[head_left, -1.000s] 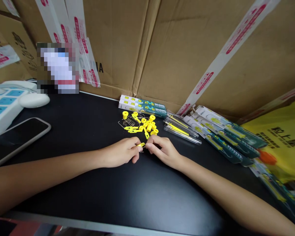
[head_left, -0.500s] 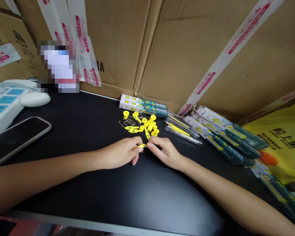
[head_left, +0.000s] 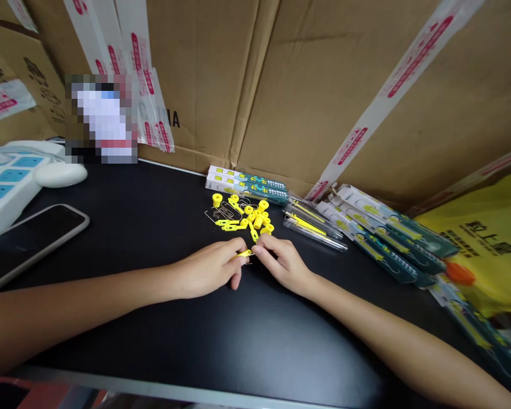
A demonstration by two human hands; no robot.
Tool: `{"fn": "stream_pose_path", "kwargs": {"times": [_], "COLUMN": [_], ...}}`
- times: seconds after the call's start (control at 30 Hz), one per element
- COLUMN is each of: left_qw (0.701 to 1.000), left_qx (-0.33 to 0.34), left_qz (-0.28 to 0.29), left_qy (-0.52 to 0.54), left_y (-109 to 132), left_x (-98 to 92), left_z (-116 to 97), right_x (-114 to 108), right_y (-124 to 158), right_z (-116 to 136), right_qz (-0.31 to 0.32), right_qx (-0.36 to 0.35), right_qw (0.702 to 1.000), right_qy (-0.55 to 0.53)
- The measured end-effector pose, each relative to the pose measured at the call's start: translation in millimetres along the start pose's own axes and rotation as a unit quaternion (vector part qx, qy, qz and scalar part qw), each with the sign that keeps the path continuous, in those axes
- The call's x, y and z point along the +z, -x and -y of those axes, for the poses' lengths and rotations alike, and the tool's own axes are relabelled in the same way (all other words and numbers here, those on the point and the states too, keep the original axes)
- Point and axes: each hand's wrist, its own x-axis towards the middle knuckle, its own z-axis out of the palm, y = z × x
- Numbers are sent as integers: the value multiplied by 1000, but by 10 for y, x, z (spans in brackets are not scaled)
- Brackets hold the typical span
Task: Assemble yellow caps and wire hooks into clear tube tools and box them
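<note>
My left hand (head_left: 210,266) pinches a small yellow plastic piece (head_left: 247,253) between thumb and fingers. From the right, my right hand (head_left: 283,262) is closed in a pinch at the end of that piece, on what looks like a thin metal wire (head_left: 252,254); most of the wire is hidden by the fingertips. Just beyond both hands lies a small pile of yellow caps (head_left: 258,220), flat yellow pieces with holes (head_left: 234,226) and bent metal hooks (head_left: 210,216) with springs.
Behind the pile are printed narrow boxes (head_left: 247,184) and clear plastic tubes (head_left: 315,227). More boxes (head_left: 378,233) lie at right, near a yellow bag (head_left: 485,238). A phone (head_left: 34,238) and a white power strip (head_left: 15,176) are at left. Cardboard cartons (head_left: 196,68) stand behind the black table (head_left: 255,341).
Both hands keep nearly the same pose around the yellow piece. The whole view has shifted slightly.
</note>
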Motion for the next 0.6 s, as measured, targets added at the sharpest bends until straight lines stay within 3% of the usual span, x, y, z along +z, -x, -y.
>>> {"fn": "stream_pose_path", "kwargs": {"times": [0.27,0.6], "left_qw": [999,1000], "left_qx": [-20,-15], "left_qz": [15,-16], "left_qy": [35,4], "left_y": [-5,-20], "left_x": [34,101], "left_z": [-24,-17], "right_x": [21,52], "right_y": [8,14], "right_z": [15,67], "right_qz": [-14,-48], "right_qx": [-21,-2], "right_qw": [999,997], "right_qy": [35,59]}}
